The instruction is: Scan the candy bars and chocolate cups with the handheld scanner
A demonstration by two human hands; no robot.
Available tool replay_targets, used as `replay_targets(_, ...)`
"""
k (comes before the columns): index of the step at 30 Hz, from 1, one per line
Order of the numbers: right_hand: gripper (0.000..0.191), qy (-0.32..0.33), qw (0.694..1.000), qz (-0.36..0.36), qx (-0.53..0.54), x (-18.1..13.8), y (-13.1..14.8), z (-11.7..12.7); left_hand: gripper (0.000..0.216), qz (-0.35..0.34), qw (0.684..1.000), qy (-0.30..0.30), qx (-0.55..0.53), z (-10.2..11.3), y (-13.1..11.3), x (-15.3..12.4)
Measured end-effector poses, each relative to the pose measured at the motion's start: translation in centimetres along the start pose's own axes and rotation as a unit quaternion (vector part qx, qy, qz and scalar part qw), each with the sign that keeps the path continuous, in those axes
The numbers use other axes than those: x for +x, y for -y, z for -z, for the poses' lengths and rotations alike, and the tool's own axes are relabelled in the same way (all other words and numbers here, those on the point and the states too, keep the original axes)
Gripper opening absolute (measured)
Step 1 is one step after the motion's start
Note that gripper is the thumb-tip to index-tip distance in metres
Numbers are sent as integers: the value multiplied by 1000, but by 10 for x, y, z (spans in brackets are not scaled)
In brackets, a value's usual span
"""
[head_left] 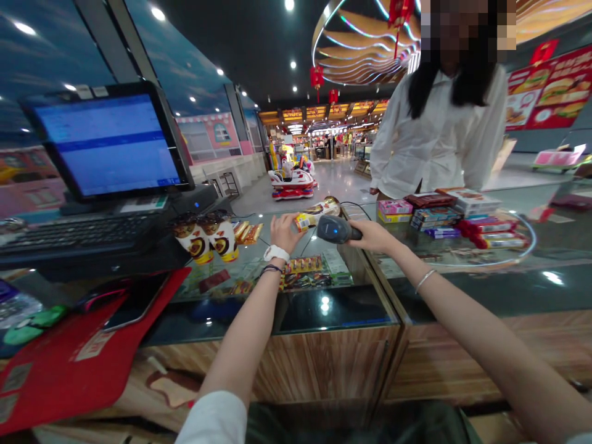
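At frame centre, the left hand (283, 232) has its grip clamped on a wrapped snack (320, 212), the right hand (372, 236) on a scanner (335, 229), best aimed squarely at the snack

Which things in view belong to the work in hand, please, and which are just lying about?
Work in hand:
Handheld barcode scanner, in the right grip
Yellow-and-white snack pack, with the left grip on it
Probably the monitor and the small boxes

Apparently just lying about:
Smartphone on the red mat
Red-and-white kiddie ride in the background
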State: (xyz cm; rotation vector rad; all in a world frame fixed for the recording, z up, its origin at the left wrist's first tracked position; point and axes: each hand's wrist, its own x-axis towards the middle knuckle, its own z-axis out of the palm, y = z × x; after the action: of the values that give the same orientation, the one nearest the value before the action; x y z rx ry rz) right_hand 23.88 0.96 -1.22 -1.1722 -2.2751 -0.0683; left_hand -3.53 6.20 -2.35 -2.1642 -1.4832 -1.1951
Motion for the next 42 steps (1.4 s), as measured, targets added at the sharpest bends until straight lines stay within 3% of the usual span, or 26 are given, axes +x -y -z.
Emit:
replay_targets(6,31,7,1000,-4,-24,0,7,1,44,1,1000,15,11,-1,2,0)
replay_targets(20,29,-6,1000,3,-7,1,-4,-7,44,2,1000,3,1,1,2,-1)
replay_targets(27,52,8,998,40,55,0,-4,-6,46,1,1000,-1,-2,-1,4,0)
replay_targets(32,58,18,993,106,50,4,-27,-12,47,19,1000,-15,-10,2,4,0)
replay_targets(38,63,78,993,76,46,0,-73,-26,48,26,999,-21,-26,6,0,2)
replay_targets(42,60,83,990,75,87,-2,-85,-31,46,14,999,-19,-37,5,-3,2)
